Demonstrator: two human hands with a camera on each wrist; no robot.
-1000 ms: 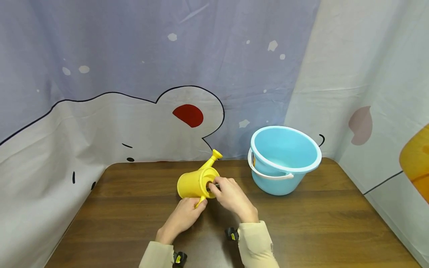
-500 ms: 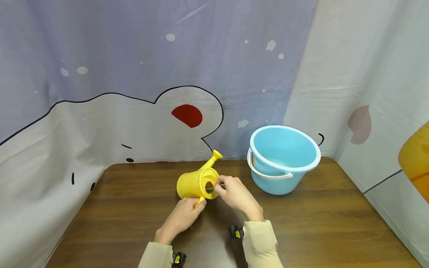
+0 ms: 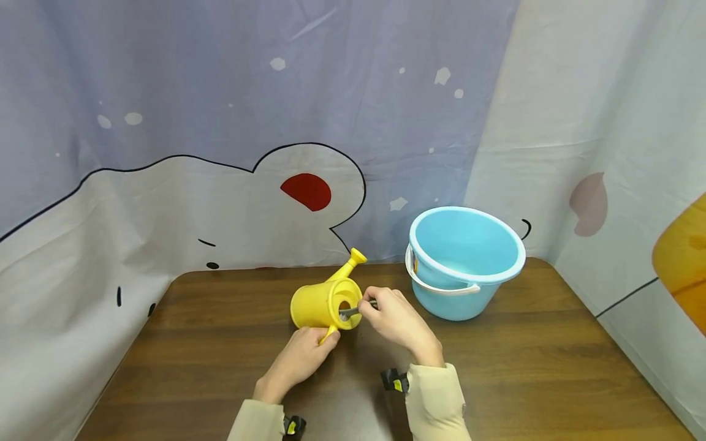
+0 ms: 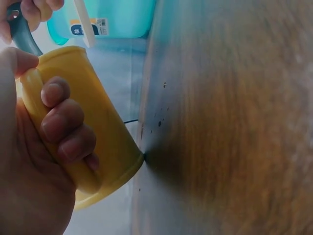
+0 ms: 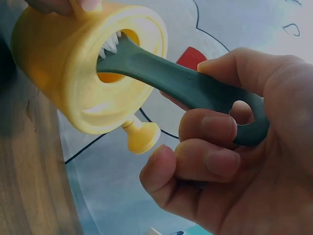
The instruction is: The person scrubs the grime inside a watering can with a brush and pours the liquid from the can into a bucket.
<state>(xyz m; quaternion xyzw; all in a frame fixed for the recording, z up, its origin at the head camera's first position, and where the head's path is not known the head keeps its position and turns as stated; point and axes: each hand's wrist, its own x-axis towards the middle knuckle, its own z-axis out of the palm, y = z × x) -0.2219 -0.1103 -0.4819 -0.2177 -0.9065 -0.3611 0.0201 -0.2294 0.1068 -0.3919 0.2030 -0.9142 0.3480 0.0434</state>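
A yellow watering can (image 3: 311,305) is tilted over the table, its round opening turned toward the right hand and its spout (image 3: 346,267) pointing up and away. My left hand (image 3: 300,358) grips the can's handle, fingers curled round it in the left wrist view. In my right hand (image 3: 397,318) is a scrubbing brush (image 5: 161,73) with a dark green handle and white bristles. Thumb and fingers pinch the handle near its holed end (image 5: 249,129). The brush head sits in the can's opening, partly hidden by the rim; some bristles (image 5: 110,45) show.
A light blue bucket (image 3: 432,306) with a white handle (image 3: 449,292) stands right of the can on the brown wooden table (image 3: 220,367). A patterned curtain (image 3: 220,208) hangs along the back and sides.
My right hand has drawn back to the right, so more of the brush shows outside the can's opening. The left hand and the can have hardly moved.
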